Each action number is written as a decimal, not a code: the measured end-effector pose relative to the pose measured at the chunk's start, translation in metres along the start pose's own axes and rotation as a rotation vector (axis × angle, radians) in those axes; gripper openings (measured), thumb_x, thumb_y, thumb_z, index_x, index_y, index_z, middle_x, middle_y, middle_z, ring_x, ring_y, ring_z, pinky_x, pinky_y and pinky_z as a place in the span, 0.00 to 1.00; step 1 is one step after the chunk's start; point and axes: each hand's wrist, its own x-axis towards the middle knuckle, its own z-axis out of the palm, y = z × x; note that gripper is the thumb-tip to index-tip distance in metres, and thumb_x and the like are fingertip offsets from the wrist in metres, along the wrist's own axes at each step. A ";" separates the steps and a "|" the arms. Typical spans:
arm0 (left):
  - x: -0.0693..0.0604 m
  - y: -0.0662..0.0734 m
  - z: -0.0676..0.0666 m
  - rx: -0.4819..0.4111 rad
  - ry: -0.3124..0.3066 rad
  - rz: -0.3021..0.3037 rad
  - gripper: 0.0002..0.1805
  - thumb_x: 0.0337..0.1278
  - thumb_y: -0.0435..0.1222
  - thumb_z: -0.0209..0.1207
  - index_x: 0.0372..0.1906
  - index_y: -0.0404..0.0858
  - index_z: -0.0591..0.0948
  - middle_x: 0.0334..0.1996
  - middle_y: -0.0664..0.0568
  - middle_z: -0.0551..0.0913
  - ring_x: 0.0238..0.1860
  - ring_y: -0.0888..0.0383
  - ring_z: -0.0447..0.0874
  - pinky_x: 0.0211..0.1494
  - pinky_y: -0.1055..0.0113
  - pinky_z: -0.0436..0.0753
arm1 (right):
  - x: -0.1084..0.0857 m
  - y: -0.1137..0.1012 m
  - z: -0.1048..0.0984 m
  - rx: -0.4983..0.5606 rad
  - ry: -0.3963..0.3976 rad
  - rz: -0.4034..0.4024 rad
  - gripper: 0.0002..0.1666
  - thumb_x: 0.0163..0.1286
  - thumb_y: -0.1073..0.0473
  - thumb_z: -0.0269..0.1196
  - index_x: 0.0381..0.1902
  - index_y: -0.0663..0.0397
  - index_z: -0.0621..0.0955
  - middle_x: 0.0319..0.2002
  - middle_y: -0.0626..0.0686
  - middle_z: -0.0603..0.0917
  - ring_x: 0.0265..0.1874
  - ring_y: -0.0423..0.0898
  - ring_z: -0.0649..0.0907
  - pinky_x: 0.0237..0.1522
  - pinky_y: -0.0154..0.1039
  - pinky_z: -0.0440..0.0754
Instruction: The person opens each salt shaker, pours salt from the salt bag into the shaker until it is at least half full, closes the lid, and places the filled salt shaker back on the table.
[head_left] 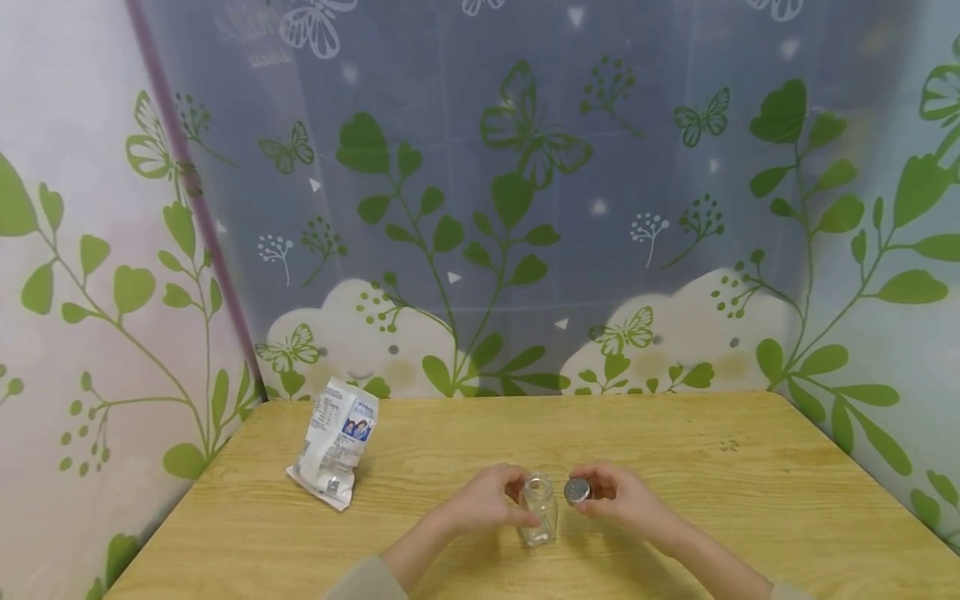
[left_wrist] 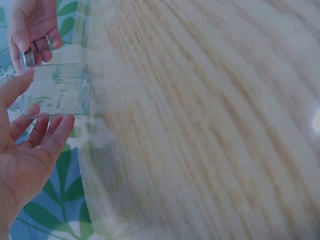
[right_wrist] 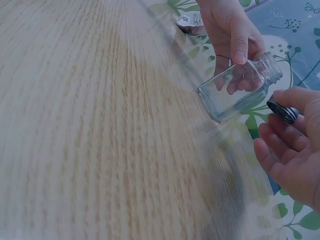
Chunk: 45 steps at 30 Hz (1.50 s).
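A clear glass jar point(head_left: 542, 518) with an uncovered mouth stands near the table's front, slightly tilted. My left hand point(head_left: 491, 498) grips it from the left, thumb on the near side; in the left wrist view the left hand point(left_wrist: 30, 165) has its fingers along the jar point(left_wrist: 57, 90). Just right of the jar, my right hand point(head_left: 626, 504) pinches a silver metal lid point(head_left: 577, 491) between thumb and fingers, apart from the mouth. The right wrist view shows the lid point(right_wrist: 283, 110) held in the right hand point(right_wrist: 295, 150), close to the mouth of the jar point(right_wrist: 235, 92).
A white printed packet point(head_left: 335, 442) lies on the wooden table point(head_left: 637, 433) at the left, and part of it point(right_wrist: 191, 21) shows in the right wrist view. Curtains with green leaves and butterflies point(head_left: 536, 125) surround the table at the back and sides.
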 end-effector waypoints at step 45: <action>-0.002 0.003 0.000 -0.003 0.030 -0.014 0.22 0.41 0.36 0.69 0.46 0.38 0.76 0.32 0.61 0.76 0.37 0.63 0.75 0.42 0.69 0.74 | -0.018 -0.019 0.032 -0.735 -0.373 -0.372 0.17 0.55 0.53 0.68 0.42 0.48 0.78 0.34 0.34 0.75 0.29 0.27 0.73 0.29 0.24 0.73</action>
